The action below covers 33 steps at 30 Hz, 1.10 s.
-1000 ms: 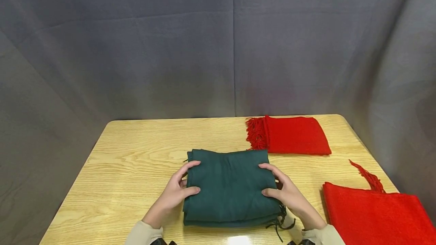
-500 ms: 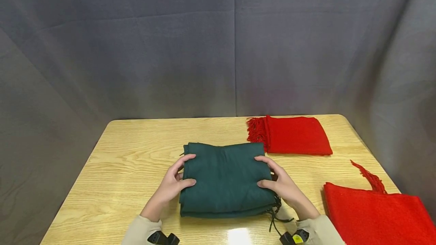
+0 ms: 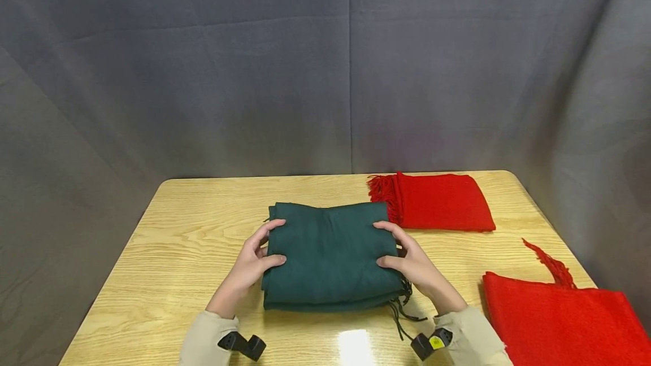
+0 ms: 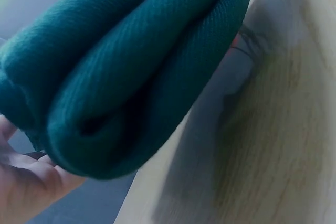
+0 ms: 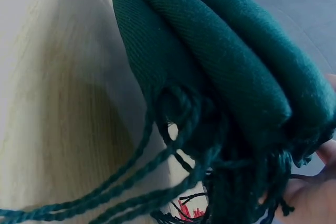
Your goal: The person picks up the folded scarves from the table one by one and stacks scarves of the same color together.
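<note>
Grey cloth (image 3: 203, 72) is hung as a backdrop behind a wooden table (image 3: 193, 225) in the head view. A folded green scarf (image 3: 330, 253) is seen in the middle of the table, and it is gripped at both sides. The left hand (image 3: 251, 264) is curled around its left edge, with the thumb laid on top and the fingers at the side. The right hand (image 3: 412, 264) is curled around its right edge in the same way. Green tassels (image 3: 404, 312) are hung out from the near right corner onto the table. A folded red scarf (image 3: 437, 202) is placed at the far right, just beside the green one. A second red scarf (image 3: 559, 321) is laid at the near right corner, well apart from the hands.

From the left wrist view, the folded layers of the green scarf (image 4: 126, 66) are seen from the side, above the table (image 4: 273, 145). Part of the left hand (image 4: 26, 182) is seen under them.

From the right wrist view, the green scarf (image 5: 210, 61) is seen with its tassels (image 5: 121, 192) hanging down to the table (image 5: 58, 103). Only the edge of the right hand (image 5: 315, 192) is visible, touching the scarf.
</note>
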### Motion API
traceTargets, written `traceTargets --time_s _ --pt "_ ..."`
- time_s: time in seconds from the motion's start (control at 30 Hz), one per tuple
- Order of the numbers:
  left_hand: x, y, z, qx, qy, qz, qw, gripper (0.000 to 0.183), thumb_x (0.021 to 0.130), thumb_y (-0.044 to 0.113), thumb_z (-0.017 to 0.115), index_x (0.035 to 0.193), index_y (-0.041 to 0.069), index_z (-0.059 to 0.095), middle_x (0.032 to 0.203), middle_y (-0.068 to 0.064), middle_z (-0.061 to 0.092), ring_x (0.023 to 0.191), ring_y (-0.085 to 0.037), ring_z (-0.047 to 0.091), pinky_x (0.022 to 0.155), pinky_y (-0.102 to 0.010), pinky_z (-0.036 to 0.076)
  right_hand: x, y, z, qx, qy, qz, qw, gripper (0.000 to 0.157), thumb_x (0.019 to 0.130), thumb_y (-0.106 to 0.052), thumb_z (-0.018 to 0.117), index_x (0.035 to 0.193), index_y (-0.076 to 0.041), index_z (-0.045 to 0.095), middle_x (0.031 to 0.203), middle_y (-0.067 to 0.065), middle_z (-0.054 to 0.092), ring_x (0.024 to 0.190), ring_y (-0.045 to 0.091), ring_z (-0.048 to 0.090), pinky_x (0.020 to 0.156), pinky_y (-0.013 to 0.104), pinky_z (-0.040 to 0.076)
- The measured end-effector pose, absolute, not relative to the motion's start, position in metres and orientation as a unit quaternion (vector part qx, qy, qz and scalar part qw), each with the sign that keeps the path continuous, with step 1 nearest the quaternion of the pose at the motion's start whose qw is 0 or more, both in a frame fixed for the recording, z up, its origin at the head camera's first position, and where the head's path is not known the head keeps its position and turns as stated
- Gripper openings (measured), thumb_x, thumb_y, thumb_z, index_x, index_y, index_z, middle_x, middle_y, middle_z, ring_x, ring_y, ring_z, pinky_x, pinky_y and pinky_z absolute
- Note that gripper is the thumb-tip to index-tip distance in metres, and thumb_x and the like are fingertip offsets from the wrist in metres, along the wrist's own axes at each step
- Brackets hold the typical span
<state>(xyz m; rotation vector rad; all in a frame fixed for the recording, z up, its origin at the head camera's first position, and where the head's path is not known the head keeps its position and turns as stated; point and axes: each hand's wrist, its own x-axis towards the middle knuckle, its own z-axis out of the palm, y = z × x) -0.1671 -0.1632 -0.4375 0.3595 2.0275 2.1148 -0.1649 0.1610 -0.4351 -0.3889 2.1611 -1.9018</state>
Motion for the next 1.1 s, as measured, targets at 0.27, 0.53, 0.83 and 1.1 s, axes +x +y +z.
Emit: traceTargets --time_s 0.27,0.53,0.83,1.1 --pt "-0.177 -0.167 -0.434 0.113 0.695 0.704 0.089 0.064 0.078 -0.010 0.058 0.136 0.008 0.038 0.118 -0.021 0.041 0.095 -0.025 0.057 0.073 -0.036 0.051 -0.175 0.156 -0.433 -0.137 0.739 -0.650 0.108 0.060 0.078 0.004 0.060 0.132 -0.014 0.042 0.123 0.019 0.041 0.100 0.035 0.047 0.081 0.041 0.043" --pt "-0.185 -0.169 -0.435 0.101 0.692 0.710 0.085 0.065 0.077 -0.012 0.057 0.136 0.009 0.039 0.118 -0.020 0.042 0.093 -0.021 0.058 0.071 -0.036 0.051 -0.186 0.152 -0.435 -0.126 0.748 -0.644 0.102 0.061 0.076 0.004 0.060 0.132 -0.015 0.043 0.124 0.017 0.042 0.102 0.035 0.046 0.081 0.039 0.043" --pt "-0.197 -0.168 -0.434 0.076 0.703 0.705 0.066 0.063 0.076 -0.010 0.057 0.133 0.013 0.043 0.119 -0.017 0.042 0.097 -0.026 0.057 0.074 -0.037 0.050 -0.199 0.146 -0.433 -0.119 0.755 -0.639 0.091 0.061 0.076 0.005 0.060 0.132 -0.013 0.043 0.120 0.019 0.044 0.104 0.033 0.044 0.081 0.037 0.043" --pt "-0.208 -0.167 -0.431 0.069 0.707 0.703 0.049 0.063 0.075 -0.010 0.056 0.133 0.013 0.044 0.116 -0.015 0.044 0.095 -0.024 0.058 0.074 -0.036 0.050 -0.210 0.143 -0.430 -0.108 0.757 -0.639 0.081 0.059 0.076 0.004 0.059 0.131 -0.016 0.045 0.120 0.018 0.046 0.106 0.031 0.044 0.081 0.037 0.043"
